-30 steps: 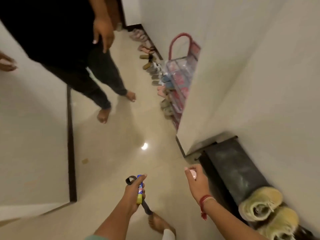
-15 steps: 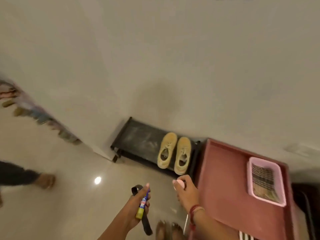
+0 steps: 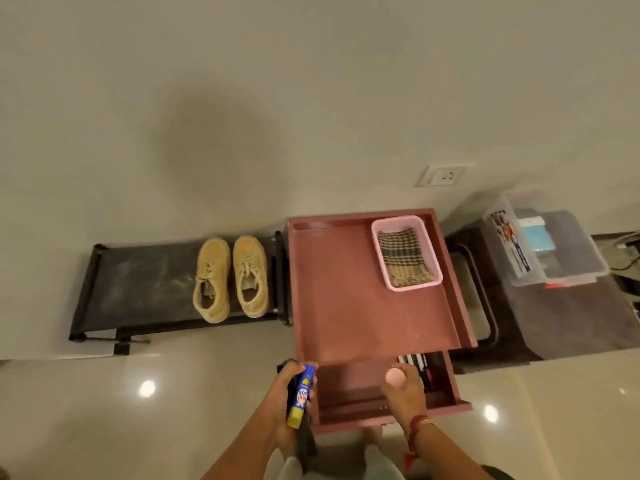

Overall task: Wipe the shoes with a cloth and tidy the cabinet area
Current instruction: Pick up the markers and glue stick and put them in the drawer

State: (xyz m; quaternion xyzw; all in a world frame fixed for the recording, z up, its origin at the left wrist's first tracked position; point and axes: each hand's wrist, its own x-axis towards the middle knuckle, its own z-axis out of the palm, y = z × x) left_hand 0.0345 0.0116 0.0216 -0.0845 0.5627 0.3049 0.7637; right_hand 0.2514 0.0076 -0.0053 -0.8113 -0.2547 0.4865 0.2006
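Shoes: tan pair, side by side on a low black rack by the wall, at the rack's R end, just L of the red-brown cabinet. Long axes parallel, approx. square to the wall; toes to the wall, heels toward the person.

Cloth: checked, lies in a pink basket at the cabinet top's back R corner, long axis front-to-back, slightly skewed.

Drawer under the top is pulled out, pens at its R side.

Hands are apart. L hand grips a glue stick w/ a black strap; yellow end of the stick toward the person, blue end toward the cabinet. R hand pinches a pink round thing over the drawer.
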